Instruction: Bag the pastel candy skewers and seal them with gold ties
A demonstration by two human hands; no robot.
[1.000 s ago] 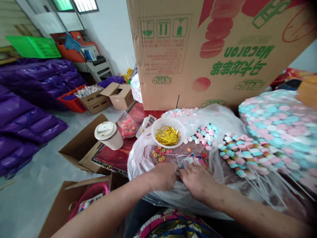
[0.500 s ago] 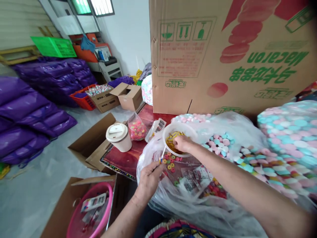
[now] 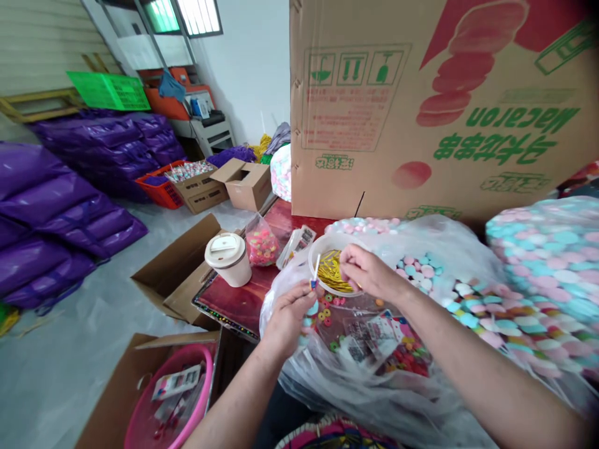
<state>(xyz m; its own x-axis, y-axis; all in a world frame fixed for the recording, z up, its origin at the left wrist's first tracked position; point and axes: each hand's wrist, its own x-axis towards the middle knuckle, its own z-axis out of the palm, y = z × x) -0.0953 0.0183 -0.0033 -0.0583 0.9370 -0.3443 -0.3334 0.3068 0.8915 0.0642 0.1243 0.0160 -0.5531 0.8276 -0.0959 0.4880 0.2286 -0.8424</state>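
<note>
My left hand (image 3: 291,312) is closed in a pinch round a thin white stick (image 3: 317,268) that points up, with a bit of blue at its base. Pale blue discs peek out below these fingers. Just right of it, my right hand (image 3: 367,269) is over the right side of a round white tub (image 3: 312,252). Its fingers are pinched together; whatever they hold is too small to make out. Gold twist ties (image 3: 331,269) lie in a heap inside the tub. Ring-shaped candies (image 3: 325,315) and clear printed wrappers (image 3: 374,340) lie in front of the tub.
A lidded cup (image 3: 229,262) and a bag of pink rings (image 3: 262,243) stand on the red table (image 3: 234,305). Behind rises a big carton (image 3: 355,168). Pastel discs (image 3: 510,315) spread at right. A pink basin (image 3: 206,380) sits in a box at lower left.
My right hand has lifted out of the twist ties toward the tub's right side. My left hand has risen slightly with the stick, which now overlaps the tub's near left rim.
</note>
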